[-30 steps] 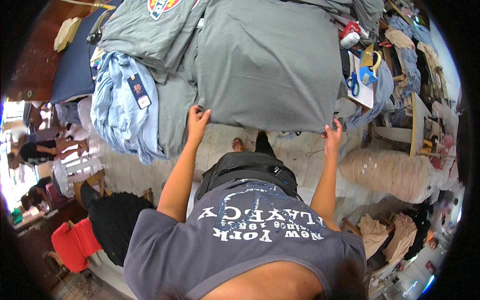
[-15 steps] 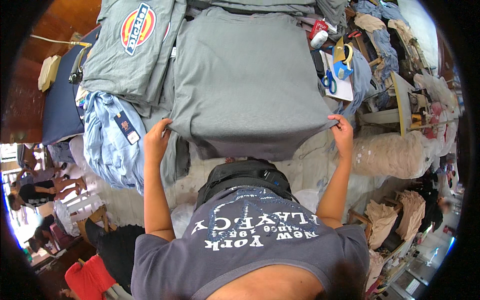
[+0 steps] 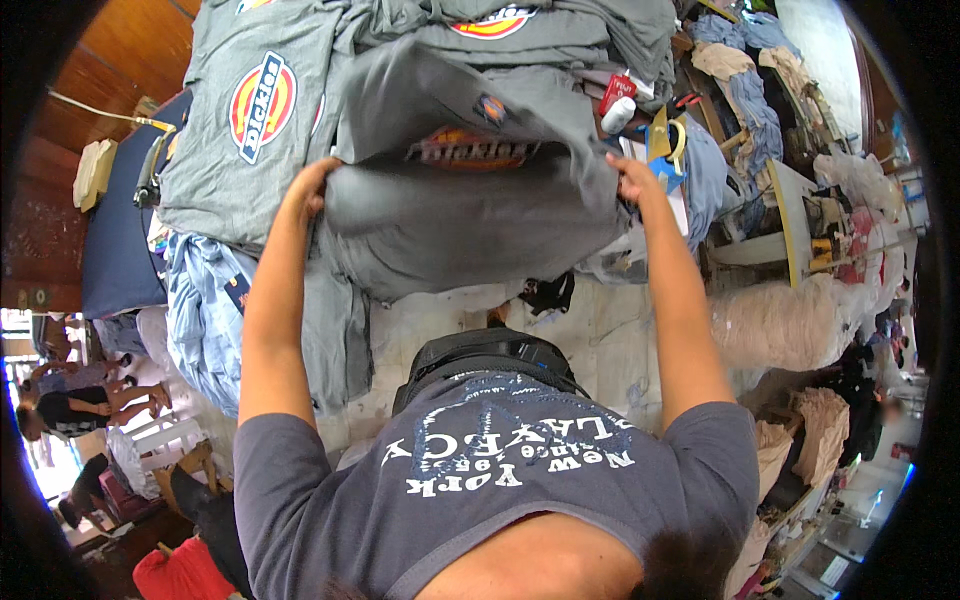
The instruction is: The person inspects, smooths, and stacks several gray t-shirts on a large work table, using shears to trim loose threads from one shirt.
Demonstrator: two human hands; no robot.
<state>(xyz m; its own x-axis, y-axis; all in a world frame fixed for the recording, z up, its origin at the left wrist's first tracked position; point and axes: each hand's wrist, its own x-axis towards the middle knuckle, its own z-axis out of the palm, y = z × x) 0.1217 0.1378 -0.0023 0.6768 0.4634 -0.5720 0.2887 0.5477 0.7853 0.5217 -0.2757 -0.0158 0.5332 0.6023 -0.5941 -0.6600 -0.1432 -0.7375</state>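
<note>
A grey T-shirt (image 3: 450, 225) is spread between my two hands on the table. My left hand (image 3: 316, 187) has its fingers closed on the shirt's left edge. On the other side my right hand (image 3: 632, 180) pinches the right edge, close to a blue tape dispenser (image 3: 668, 172). The cloth between them is lifted and bowed, blurred by motion. Through the gap beneath it shows a red, yellow and white printed emblem (image 3: 470, 150). Left of my left hand lies another grey T-shirt (image 3: 235, 190) with a similar emblem.
More grey T-shirts (image 3: 560, 45) are piled at the back. A light blue garment (image 3: 195, 305) hangs at the left. At the right are a red box (image 3: 615, 93), a white bottle-like object (image 3: 618, 115) and a clear-wrapped beige bundle (image 3: 770, 325). Several people are far left.
Both hands have moved away from me and slightly closer together, carrying the shirt's near edge up. The emblem beneath has come into view, and more floor shows in front of me.
</note>
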